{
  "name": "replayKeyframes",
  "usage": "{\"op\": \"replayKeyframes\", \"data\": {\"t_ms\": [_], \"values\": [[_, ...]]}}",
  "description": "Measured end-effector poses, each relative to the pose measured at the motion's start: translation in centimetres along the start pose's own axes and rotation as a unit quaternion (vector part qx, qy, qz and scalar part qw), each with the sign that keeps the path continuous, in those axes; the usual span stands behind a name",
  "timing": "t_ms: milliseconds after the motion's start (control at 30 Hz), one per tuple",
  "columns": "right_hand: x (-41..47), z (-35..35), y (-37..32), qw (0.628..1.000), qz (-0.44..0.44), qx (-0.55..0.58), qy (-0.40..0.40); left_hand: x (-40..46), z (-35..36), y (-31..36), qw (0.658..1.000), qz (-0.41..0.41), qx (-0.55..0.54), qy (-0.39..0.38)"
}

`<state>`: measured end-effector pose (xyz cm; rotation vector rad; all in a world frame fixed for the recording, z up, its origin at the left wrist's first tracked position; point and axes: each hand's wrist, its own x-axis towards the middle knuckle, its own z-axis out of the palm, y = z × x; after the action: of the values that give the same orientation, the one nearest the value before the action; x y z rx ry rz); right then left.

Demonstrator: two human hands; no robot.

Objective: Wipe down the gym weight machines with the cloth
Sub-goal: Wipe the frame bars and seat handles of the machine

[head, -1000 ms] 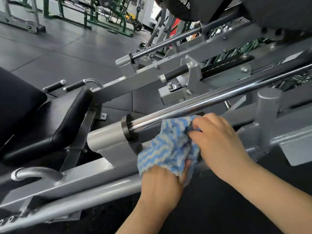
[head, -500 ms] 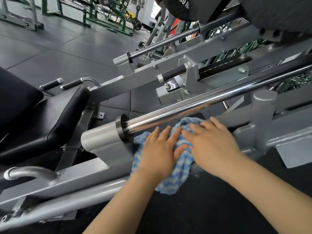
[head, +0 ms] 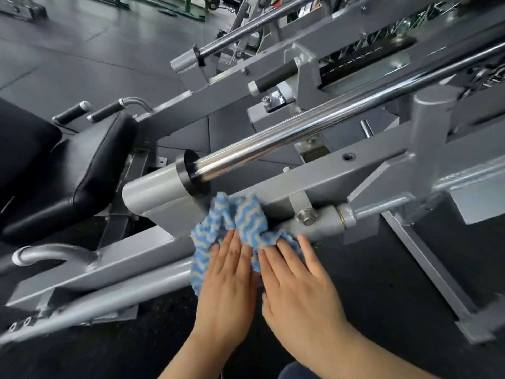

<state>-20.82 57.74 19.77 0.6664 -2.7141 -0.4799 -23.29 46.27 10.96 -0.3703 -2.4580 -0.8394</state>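
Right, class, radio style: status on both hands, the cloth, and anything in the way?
Left hand and right hand flat, pressing cloth. Cloth bunched on grey lower frame, below chrome bar. Bolt just right of cloth.

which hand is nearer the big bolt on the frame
Right. The right hand lies just below the bolt; the left hand is farther left, on the cloth.

cloth [head: 247, 218] blue/white zigzag; frame [head: 314, 181] grey; seat [head: 90, 170] blk.
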Motion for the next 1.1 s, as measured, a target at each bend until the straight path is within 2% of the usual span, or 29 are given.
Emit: {"op": "replayKeyframes", "data": {"t_ms": [100, 200, 400, 467, 600, 667, 767, 933, 1100], "values": [[-0.9, 0.4, 0.6, 1.0, 0.021, -0.01, -0.006, 0.4, -0.1, 1.3, 1.0, -0.02, 0.023, -0.002], [-1.3, 0.9, 1.2, 0.999, 0.035, -0.034, -0.013, 1.9, 0.0, 2.8, 1.0, 0.012, 0.027, -0.007], [-2.2, 1.2, 2.6, 0.998, 0.034, -0.049, 0.021, 3.0, 0.1, 5.4, 0.999, 0.014, 0.033, -0.028], [-2.3, 1.0, 3.0, 0.997, 0.027, -0.043, 0.055, 3.4, -0.3, 6.0, 1.0, 0.009, -0.022, -0.02], [-0.8, -1.3, 3.9, 0.985, 0.066, -0.006, 0.159, 6.4, -2.7, 7.4, 0.988, 0.039, -0.139, 0.051], [0.2, -2.6, 4.7, 0.98, 0.091, -0.015, 0.177, 8.8, -3.3, 7.4, 0.989, 0.071, -0.132, -0.01], [0.7, -3.4, 6.0, 0.979, 0.111, -0.021, 0.169, 11.8, -3.8, 7.2, 0.979, 0.156, -0.03, -0.13], [-0.4, -2.9, 7.6, 0.976, 0.135, -0.013, 0.171, 17.0, -4.6, 6.4, 0.935, 0.3, 0.058, -0.178], [-0.9, -2.7, 9.2, 0.965, 0.179, -0.025, 0.192, 17.9, -2.8, 7.7, 0.936, 0.282, 0.005, -0.209]]}}
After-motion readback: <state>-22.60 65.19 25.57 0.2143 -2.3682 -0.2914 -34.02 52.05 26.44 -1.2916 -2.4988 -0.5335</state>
